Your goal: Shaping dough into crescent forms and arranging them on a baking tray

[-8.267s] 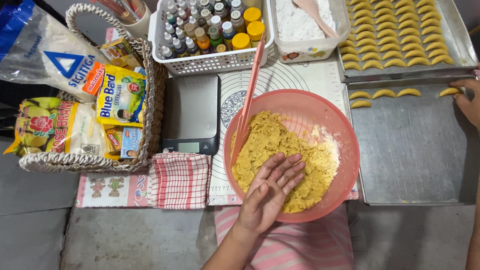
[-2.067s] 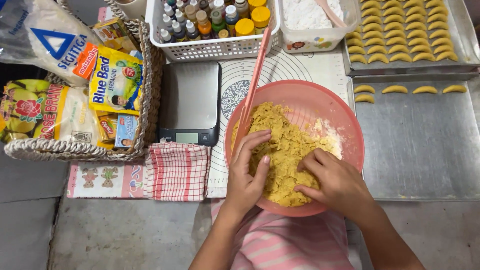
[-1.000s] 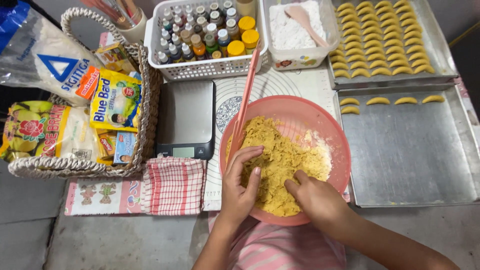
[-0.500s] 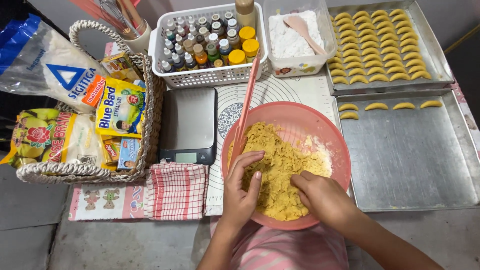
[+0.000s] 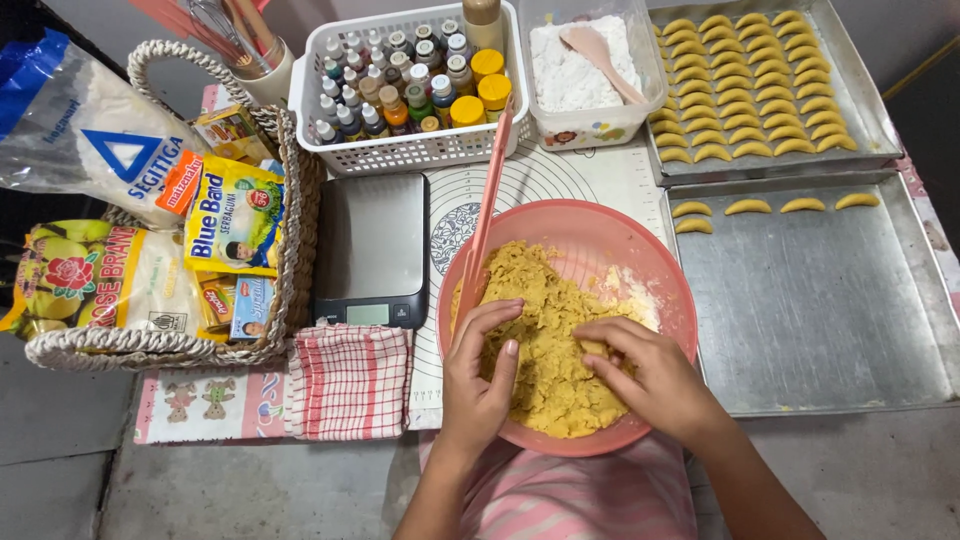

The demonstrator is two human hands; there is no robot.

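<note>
A pink mixing bowl (image 5: 640,240) holds crumbly yellow dough (image 5: 545,300). My left hand (image 5: 480,375) rests on the near left side of the dough, fingers curled over it. My right hand (image 5: 640,375) pinches a small lump of dough at the mass's right side. A pink spatula (image 5: 485,215) leans on the bowl's far left rim. To the right, a metal baking tray (image 5: 810,310) carries a few crescent-shaped dough pieces (image 5: 748,206) along its far edge.
A second tray (image 5: 860,110) behind holds several rows of crescents. A tub of white flour (image 5: 585,75) with a scoop, a white basket of small bottles (image 5: 400,100), a kitchen scale (image 5: 372,250), a checked cloth (image 5: 350,380) and a wicker basket of packets (image 5: 150,230) surround the bowl.
My right hand came from the tray into the bowl. Both hands now work the dough, the right one closing on a lump. The view shifted slightly.
</note>
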